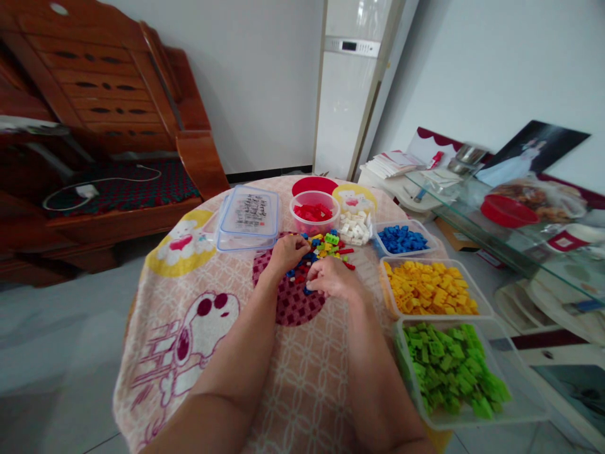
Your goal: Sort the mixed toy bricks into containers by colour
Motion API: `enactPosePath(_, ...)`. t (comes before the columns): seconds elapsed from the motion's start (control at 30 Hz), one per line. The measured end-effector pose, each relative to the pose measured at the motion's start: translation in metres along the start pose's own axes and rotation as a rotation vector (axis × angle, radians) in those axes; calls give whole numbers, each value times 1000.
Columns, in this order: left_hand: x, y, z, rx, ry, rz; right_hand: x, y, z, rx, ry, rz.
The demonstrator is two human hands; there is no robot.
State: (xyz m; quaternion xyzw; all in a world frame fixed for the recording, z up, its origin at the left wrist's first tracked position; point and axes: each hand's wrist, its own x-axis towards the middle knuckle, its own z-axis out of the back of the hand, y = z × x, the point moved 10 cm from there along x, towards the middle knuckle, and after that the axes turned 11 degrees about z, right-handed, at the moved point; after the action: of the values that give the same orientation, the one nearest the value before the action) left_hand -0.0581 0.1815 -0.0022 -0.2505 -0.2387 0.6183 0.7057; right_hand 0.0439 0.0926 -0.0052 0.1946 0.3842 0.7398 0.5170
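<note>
At the centre of the frame, left hand (287,255) with thumb and fingers bent together at the edge of a loose, mixed pile of small plastic building bricks (326,246) in red, blue, yellow, green and white; cannot tell whether a brick is pinched there. Just right of and below it, right hand (331,279) with curled fingers close to one another, a small dark-blue plastic brick (308,291) at the fingertips; held or merely touched, cannot tell.

Beneath the pile, a round maroon checked patch (300,310) on a pale pink patterned cloth (321,366).

Immediately above the pile, a round translucent plastic tub (315,228) of red bricks (312,212); beside it to the right, a heap of white bricks (354,227). Down the right of the cloth, three clear rectangular plastic boxes, from top to bottom: blue bricks (401,239), yellow bricks (432,287), green bricks (454,366). Left of the tub, stacked clear lids with blue edges (250,211).

Farther out: upper left, a carved reddish-brown wooden bench (94,75); top centre, a tall white cabinet (345,101); right, a glass-topped stand (515,236) bearing a red plastic bowl (508,211).
</note>
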Motion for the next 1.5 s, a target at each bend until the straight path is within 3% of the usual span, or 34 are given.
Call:
enactPosePath(0.13, 0, -1, 0, -8, -11, -12, 4, 15, -10, -371, 85, 98)
enactPosePath(0.3, 1, 0, 0, -7, -20, -21, 9, 24, -19, -517, 77, 127)
enactPosePath(0.43, 1, 0, 1, -7, -29, -28, 11, 25, -16, -411, 20, 182)
enactPosePath(0.57, 1, 0, 1, -10, -18, -26, 7, 7, 2, 8, -108, 139)
enactPosePath(0.67, 1, -1, 1, -16, -13, -24, 0, -15, 28, 361, -328, 69)
enactPosePath(0.8, 1, 0, 1, -12, -17, -13, -23, -48, 75, 593, -788, 32)
enactPosePath(0.97, 1, 0, 0, -5, -22, -14, -64, -87, 113, 662, -1284, -8)
enactPosePath(1.1, 1, 0, 0, 5, -15, -16, -90, -97, 131, 599, -1527, 85)
enactPosePath(1.2, 1, 0, 0, 17, -12, -10, -86, -95, 133, 514, -1485, 99)
enactPosePath(1.4, -4, -9, 9, -67, -92, -35, -37, -54, 106, 116, -999, 123)
enactPosePath(1.5, -6, -16, 11, -128, -120, -86, -19, -34, 87, -51, -827, 182)
